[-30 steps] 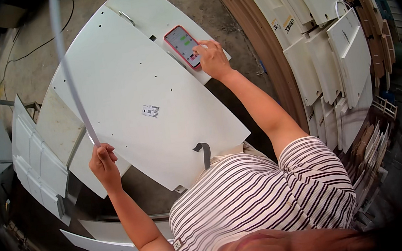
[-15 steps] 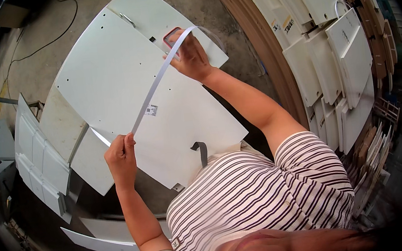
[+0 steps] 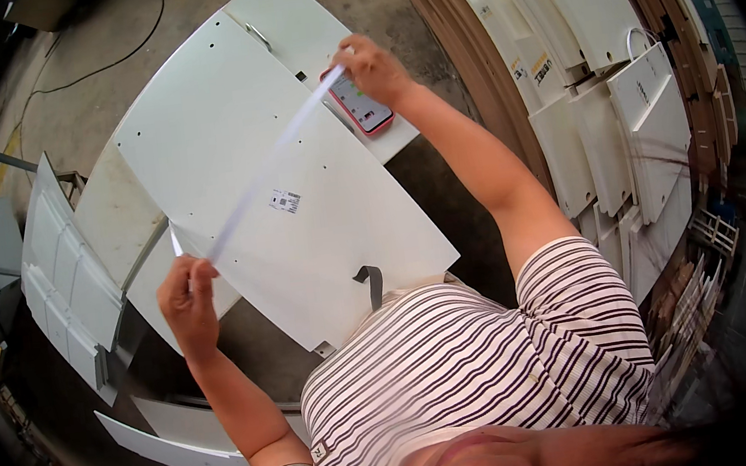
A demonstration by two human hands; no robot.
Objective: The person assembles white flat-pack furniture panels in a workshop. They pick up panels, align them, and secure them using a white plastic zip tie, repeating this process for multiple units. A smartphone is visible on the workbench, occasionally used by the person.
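A thin white strip point(image 3: 274, 159), like edge banding, is stretched diagonally between my hands and looks blurred by motion. My left hand point(image 3: 188, 300) is closed on its lower part, thumb pressed against the fingers, and a short tail of strip sticks up beyond it. At the far end my right hand point(image 3: 373, 69) pinches the strip. Below both hands lies a large white panel point(image 3: 229, 102) with small drilled holes and a printed label point(image 3: 285, 201). A phone point(image 3: 360, 105) in a red case, its screen lit, lies right beneath my right hand.
White panels stand stacked on the right point(image 3: 587, 135), with brown boards point(image 3: 489, 82) beside them. More white panels point(image 3: 61, 278) lean at the left. A dark curled strap point(image 3: 373, 284) rests on the panel's near edge. A black cable point(image 3: 124, 63) runs over the concrete floor.
My left hand has moved left and down, and my right hand slightly up and right. The strip, bowed before, is now straight. The phone shows more fully below my right hand.
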